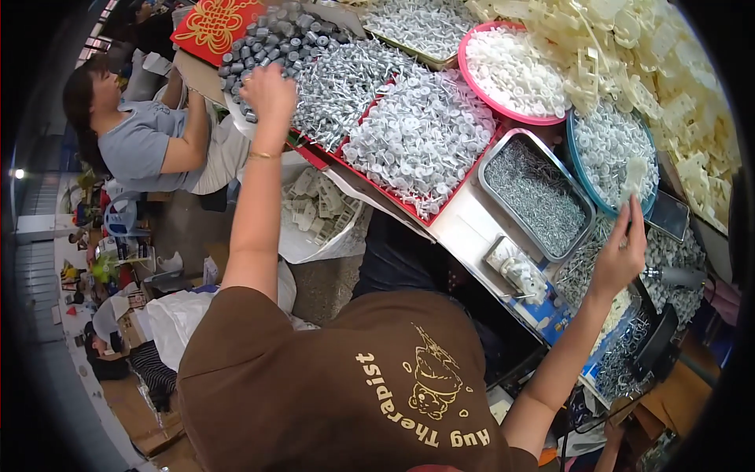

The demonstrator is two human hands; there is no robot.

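Cylindrical parts [275,47] lay heaped at upper left, under the left hand [269,89]. Right of them, toward the centre, stood a box [465,184] of disc-headed pins [417,134], with a round basin [511,116] beyond its upper right corner. A metal tray [517,220] of screws [535,193] sat between that box and a second basin [574,157]; the right hand [621,256], a small piece [634,175] at its fingertips, was at this basin's lower edge. Below the box's left side stood a sack [303,248].

At eleven o'clock, a red panel [189,35] bears a gold knot pattern; the caps [263,55] are dark grey. At one, a pink bowl [533,119]; toward three, a blue bowl [583,185] and a milky-white piece [634,175]. At six, a brown shirt [291,385] carries a yellow print [437,381].
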